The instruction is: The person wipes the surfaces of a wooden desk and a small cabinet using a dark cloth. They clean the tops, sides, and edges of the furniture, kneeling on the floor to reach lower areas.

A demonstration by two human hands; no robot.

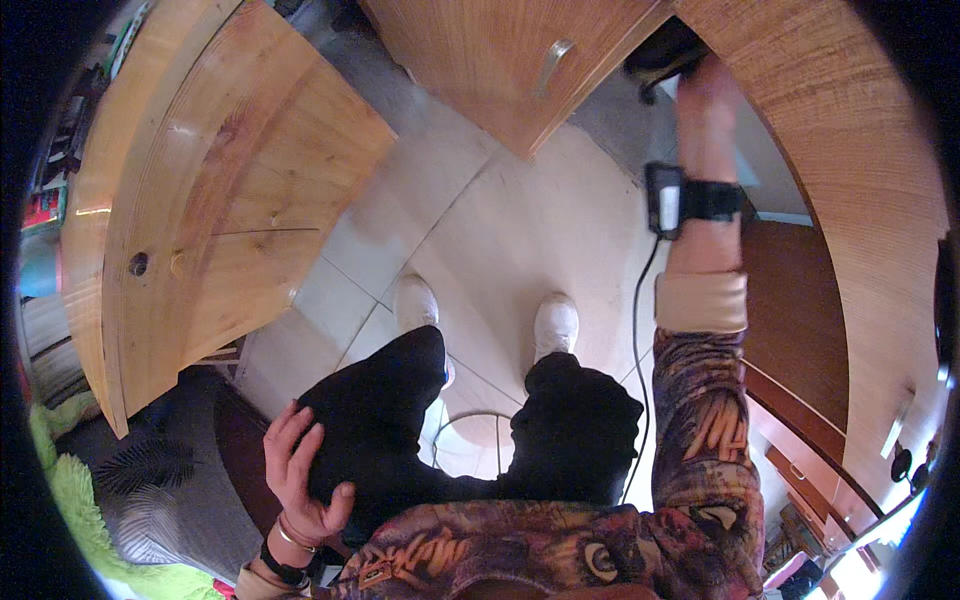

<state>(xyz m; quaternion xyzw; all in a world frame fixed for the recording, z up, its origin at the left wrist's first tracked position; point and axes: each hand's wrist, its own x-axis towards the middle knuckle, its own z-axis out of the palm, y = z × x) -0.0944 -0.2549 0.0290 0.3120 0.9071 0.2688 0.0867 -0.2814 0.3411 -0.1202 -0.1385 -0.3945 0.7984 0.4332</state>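
My left hand (pixel 300 469) rests on my left thigh in black trousers (pixel 375 420), its fingers apart and nothing in them. A bracelet and a dark band circle that wrist. My right arm stretches forward between two wooden cabinet doors, a left one (pixel 487 67) with a metal handle (pixel 553 67) and a right one (pixel 847 150). At its end my right hand (pixel 705 82) is blurred beside a dark object (pixel 664 56) in the shadow; its fingers are hidden, so any hold is unclear. A black strapped device (pixel 664 201) with a cable sits on the right forearm.
A wooden bed frame panel (pixel 247 180) stands at the left, above grey bedding (pixel 142 480) and a green fluffy item (pixel 79 495). My white shoes (pixel 556 322) stand on floor tiles (pixel 480 225). The cable (pixel 637 322) hangs beside the right sleeve.
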